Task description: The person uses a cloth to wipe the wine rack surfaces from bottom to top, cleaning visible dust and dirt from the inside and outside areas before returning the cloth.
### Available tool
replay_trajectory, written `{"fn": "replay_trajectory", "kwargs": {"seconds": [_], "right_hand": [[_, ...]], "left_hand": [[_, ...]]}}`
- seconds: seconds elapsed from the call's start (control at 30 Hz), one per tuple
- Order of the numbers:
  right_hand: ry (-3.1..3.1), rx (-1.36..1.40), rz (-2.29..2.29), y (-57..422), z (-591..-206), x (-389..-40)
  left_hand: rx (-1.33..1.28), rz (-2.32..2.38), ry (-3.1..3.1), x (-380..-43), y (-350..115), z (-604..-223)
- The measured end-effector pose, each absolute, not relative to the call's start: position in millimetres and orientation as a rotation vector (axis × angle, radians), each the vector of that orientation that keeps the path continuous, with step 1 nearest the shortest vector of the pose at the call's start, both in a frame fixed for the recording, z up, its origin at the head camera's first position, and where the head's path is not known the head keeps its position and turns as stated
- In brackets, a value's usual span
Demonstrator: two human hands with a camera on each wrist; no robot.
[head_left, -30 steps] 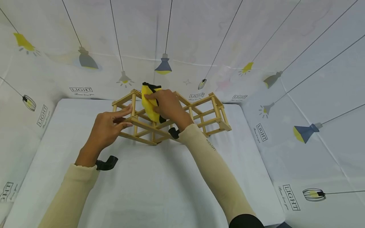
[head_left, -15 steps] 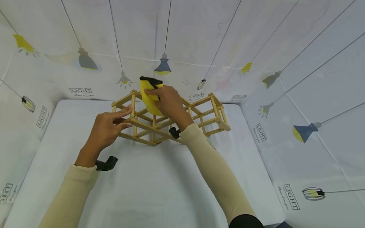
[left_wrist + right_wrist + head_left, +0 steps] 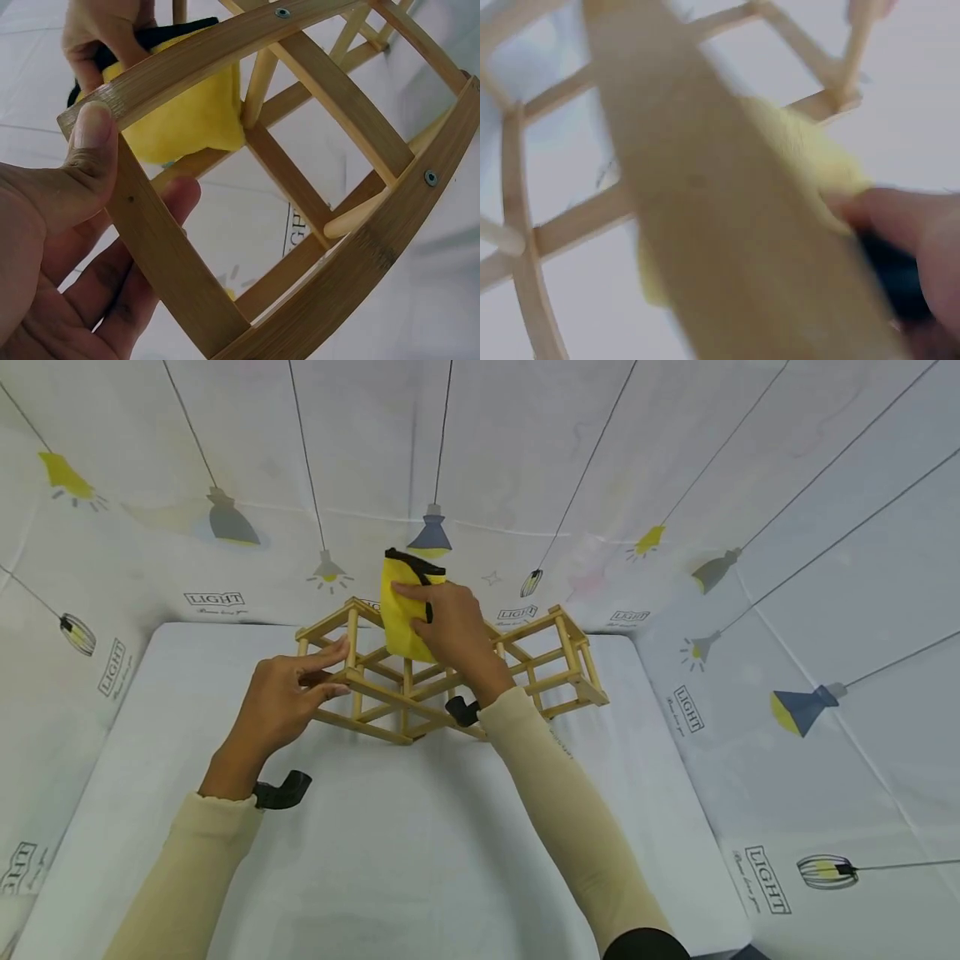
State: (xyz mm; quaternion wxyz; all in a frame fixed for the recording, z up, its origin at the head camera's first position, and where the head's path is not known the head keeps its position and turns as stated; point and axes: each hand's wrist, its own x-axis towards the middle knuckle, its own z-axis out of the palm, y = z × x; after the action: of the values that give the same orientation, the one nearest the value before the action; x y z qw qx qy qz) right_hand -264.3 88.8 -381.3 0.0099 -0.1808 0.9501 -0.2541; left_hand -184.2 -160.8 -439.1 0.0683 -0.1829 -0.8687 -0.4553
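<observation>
Along the far edge of the worktop [image 3: 360, 843], between its two far corners, stands a wooden rack [image 3: 405, 702]; the left hand [image 3: 281, 697] pinches its left end, thumb on one side of a slat and fingers on the other, probably to keep so light a frame from shifting; the right hand [image 3: 453, 627] holds a yellow cloth [image 3: 401, 618] with black trim between thumb and fingers, at the rack's left half, seemingly folded so that a soft face can meet the bars; whether it presses on wood I cannot tell; in count, one rack, one cloth, two hands.
</observation>
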Motion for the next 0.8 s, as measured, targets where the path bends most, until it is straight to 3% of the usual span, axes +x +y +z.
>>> {"fn": "replay_trajectory", "kwargs": {"seconds": [0.2,0.5,0.8], "right_hand": [[2.816,-0.651,-0.65,89.1,-381.7,-260.9],[3.39,-0.463,-1.34,113.6,-359.9,-272.0],[3.29,-0.525,-0.703,97.8,-374.8,-279.9]], "left_hand": [[-0.523,-1.376,-2.637,-183.4,-161.3,-439.1],[-0.554,-1.372,-2.616,-185.5,-160.0,-438.2],[-0.538,-1.391,-2.62,-185.1,-160.9,-439.2]]}}
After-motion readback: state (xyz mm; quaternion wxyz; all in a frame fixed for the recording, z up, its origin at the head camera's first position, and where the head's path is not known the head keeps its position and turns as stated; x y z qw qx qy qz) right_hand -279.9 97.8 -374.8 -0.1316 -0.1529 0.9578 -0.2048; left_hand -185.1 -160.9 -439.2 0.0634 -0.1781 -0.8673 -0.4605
